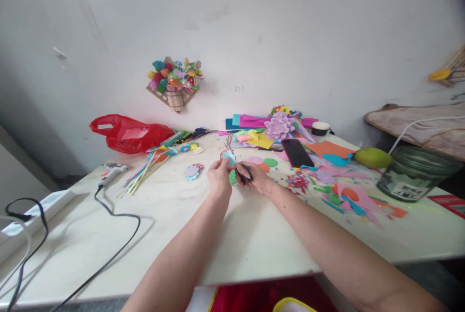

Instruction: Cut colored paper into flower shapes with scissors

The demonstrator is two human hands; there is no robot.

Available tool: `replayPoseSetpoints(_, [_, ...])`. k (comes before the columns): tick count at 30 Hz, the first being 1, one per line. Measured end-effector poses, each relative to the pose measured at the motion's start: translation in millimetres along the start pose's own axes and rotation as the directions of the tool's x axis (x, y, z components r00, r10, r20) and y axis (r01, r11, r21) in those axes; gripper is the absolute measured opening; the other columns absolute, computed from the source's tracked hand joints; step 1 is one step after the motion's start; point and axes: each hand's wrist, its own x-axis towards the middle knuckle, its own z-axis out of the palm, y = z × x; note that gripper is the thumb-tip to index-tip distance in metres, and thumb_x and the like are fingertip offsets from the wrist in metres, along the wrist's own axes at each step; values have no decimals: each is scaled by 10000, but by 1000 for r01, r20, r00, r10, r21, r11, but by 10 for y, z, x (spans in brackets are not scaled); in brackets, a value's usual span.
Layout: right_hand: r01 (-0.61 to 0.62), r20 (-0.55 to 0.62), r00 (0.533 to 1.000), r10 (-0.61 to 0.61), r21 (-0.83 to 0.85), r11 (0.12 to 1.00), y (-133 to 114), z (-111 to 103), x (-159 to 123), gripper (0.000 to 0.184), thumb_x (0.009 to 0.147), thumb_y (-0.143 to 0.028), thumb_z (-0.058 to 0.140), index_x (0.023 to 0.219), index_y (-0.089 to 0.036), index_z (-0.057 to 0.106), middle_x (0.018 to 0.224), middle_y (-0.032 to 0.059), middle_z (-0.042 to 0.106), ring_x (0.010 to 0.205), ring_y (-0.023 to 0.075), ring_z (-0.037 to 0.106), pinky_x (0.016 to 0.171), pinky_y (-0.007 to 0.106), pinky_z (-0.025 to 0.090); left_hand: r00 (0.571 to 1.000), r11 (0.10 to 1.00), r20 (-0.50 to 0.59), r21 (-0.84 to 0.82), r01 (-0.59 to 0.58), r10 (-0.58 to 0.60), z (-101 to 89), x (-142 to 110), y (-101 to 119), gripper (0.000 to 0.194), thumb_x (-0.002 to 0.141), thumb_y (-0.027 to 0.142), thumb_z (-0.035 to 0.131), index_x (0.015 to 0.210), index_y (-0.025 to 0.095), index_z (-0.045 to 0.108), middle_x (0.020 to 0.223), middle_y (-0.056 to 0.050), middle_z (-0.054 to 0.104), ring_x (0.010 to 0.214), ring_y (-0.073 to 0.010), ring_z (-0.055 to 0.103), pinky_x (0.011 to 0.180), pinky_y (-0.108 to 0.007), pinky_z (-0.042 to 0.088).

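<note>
My left hand (219,175) pinches a small stack of round paper shapes (228,158), light blue over orange, above the white table (174,215). My right hand (254,178) grips black-handled scissors (242,172) whose blades point up at the paper shapes. The two hands sit close together near the table's middle. A pink and a green paper circle (271,162) lie just right of the hands. A small pile of cut flower shapes (193,171) rests to the left.
A black phone (297,152), stacked coloured sheets (250,123) and a purple paper flower (279,127) lie behind. Paper scraps (348,195), a green fruit (372,157) and a dark glass jar (414,172) sit right. A glue gun (111,173), coloured sticks (145,171) and red bag (131,132) lie left.
</note>
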Motion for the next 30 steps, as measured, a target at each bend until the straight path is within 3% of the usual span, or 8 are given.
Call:
replayPoseSetpoints(10, [8, -1, 1000, -8, 11, 1000, 6, 11, 3, 371, 757, -529, 595, 786, -166, 525, 505, -35, 532, 382, 79, 465, 313, 181, 251, 1000, 1000, -10, -5, -1, 1, 0, 6, -60, 167, 564, 274, 676, 657, 158, 601, 530, 21, 580, 493, -120, 535, 512, -238, 389])
replayPoseSetpoints(17, [-2, -16, 1000, 2, 19, 1000, 15, 26, 13, 350, 781, -512, 581, 794, -167, 526, 507, -30, 542, 388, 84, 482, 309, 178, 264, 996, 998, 89, 64, -11, 5, -54, 30, -151, 230, 656, 390, 659, 678, 171, 591, 508, 14, 562, 489, -143, 547, 469, -243, 371])
replayPoseSetpoints(24, [13, -32, 999, -13, 6, 1000, 19, 62, 12, 363, 767, -523, 594, 768, -170, 510, 486, -33, 526, 378, 87, 463, 300, 186, 250, 998, 999, 53, 26, -41, 39, -36, 16, -162, 261, 633, 395, 681, 642, 154, 581, 503, 11, 554, 445, -122, 514, 438, -227, 348])
replayPoseSetpoints(30, [21, -46, 999, -22, -29, 999, -28, 95, -16, 355, 754, -511, 605, 804, -169, 525, 499, -41, 513, 392, 89, 470, 304, 185, 258, 1000, 1000, 24, -2, 7, -7, -16, 11, -130, 245, 609, 375, 687, 627, 157, 576, 488, 15, 553, 409, -112, 492, 430, -227, 339])
